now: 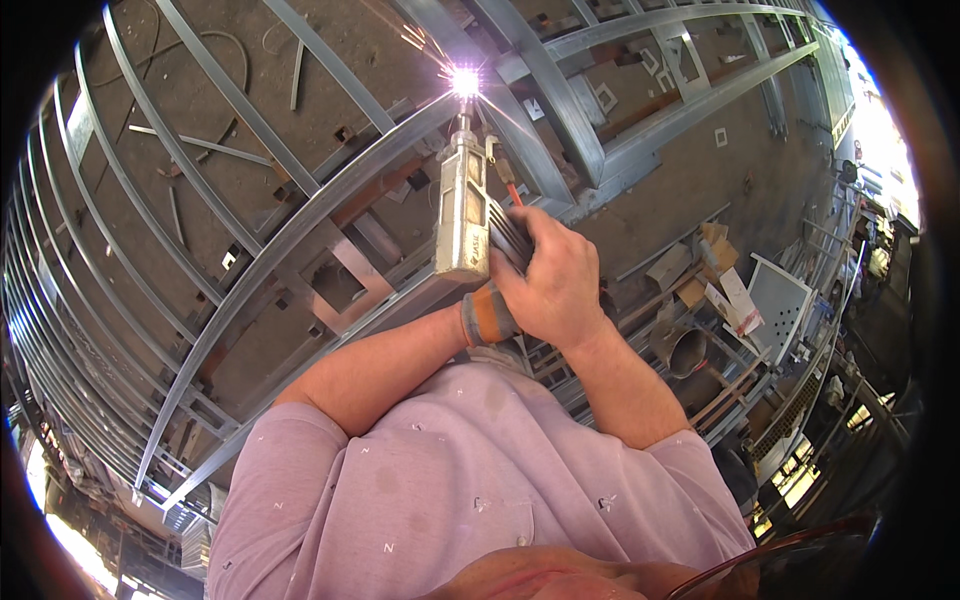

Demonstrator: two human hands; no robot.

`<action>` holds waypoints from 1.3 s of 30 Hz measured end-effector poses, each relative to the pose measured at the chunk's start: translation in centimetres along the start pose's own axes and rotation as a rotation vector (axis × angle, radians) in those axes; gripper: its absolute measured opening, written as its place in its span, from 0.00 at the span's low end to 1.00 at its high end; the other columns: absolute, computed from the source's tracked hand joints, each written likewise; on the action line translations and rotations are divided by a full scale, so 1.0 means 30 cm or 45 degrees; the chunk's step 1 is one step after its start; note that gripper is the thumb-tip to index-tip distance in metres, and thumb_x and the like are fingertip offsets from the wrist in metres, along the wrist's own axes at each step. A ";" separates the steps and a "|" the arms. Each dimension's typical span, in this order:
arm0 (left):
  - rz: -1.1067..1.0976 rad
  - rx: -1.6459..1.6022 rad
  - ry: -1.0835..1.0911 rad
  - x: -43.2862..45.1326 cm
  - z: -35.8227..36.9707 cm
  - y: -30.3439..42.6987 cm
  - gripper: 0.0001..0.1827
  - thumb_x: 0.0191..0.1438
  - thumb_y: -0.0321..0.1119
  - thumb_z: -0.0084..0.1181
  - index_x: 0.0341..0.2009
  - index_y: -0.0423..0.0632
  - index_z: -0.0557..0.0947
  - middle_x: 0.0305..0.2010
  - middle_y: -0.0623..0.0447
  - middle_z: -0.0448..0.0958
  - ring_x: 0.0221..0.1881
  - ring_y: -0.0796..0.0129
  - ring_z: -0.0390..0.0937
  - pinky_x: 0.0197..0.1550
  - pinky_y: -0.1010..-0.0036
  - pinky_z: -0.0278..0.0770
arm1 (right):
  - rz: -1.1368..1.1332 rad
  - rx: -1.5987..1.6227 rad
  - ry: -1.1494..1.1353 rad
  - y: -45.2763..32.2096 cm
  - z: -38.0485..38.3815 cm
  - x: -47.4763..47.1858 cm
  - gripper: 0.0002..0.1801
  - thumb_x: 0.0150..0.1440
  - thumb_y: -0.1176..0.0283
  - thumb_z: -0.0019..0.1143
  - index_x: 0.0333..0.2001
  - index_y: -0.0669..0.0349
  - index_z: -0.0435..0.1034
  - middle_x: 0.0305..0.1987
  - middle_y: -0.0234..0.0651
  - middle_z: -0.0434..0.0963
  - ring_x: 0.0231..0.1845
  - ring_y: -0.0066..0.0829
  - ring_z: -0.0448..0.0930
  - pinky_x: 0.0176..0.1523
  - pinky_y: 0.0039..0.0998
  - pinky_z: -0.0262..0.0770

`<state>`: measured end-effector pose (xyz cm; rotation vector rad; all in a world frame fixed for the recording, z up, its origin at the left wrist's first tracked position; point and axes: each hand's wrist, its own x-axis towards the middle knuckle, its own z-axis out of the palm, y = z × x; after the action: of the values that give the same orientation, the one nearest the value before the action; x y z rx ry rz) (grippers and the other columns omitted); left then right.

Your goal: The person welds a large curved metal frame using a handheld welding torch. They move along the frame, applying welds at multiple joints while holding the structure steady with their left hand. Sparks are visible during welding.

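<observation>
My right hand (559, 277), bare, is wrapped around the ribbed grip of a handheld laser welding gun (461, 210) marked Jasic. The gun points away from me, and a red wire or hose (515, 193) runs beside its body. At its nozzle (465, 124) a white-violet weld glow (464, 82) throws sparks, with the glare covering the exact spot on the metal. The glow sits near the end of a curved steel tube rail (300, 225). Below the grip is my left hand (487, 315) in a grey and orange glove; its fingers are hidden behind my right hand.
Steel bars (202, 67) fan out from the rail on the left. A thick square-tube frame (555, 97) stands at upper right. Offcuts (199, 140) lie on the dirty floor. Cardboard pieces (716, 251), a wide pipe (679, 349) and a perforated panel (776, 300) lie to the right.
</observation>
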<state>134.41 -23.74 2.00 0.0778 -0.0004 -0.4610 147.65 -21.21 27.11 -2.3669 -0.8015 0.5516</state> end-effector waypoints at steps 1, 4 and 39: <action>-0.001 0.003 0.001 -0.004 -0.002 0.004 0.25 0.71 0.38 0.48 0.71 0.51 0.68 0.70 0.49 0.72 0.69 0.63 0.71 0.71 0.64 0.70 | -0.001 -0.001 0.003 -0.003 -0.001 0.002 0.19 0.52 0.68 0.69 0.45 0.67 0.76 0.35 0.50 0.83 0.37 0.53 0.85 0.42 0.43 0.80; -0.006 0.004 0.004 -0.010 -0.002 0.004 0.25 0.72 0.37 0.48 0.70 0.51 0.68 0.70 0.49 0.71 0.69 0.63 0.71 0.71 0.64 0.70 | 0.000 -0.007 0.011 -0.014 -0.004 0.005 0.19 0.52 0.68 0.69 0.44 0.67 0.75 0.34 0.50 0.83 0.36 0.53 0.85 0.41 0.43 0.80; -0.033 0.020 -0.025 -0.048 0.000 0.005 0.22 0.75 0.34 0.41 0.70 0.51 0.68 0.71 0.51 0.70 0.69 0.65 0.71 0.71 0.65 0.72 | 0.097 0.043 0.042 -0.024 0.010 -0.022 0.18 0.52 0.67 0.71 0.43 0.66 0.76 0.31 0.48 0.83 0.34 0.49 0.86 0.39 0.41 0.81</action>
<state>133.18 -22.96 2.04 0.0890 -0.0225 -0.4878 146.70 -21.03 27.47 -2.3768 -0.6844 0.5513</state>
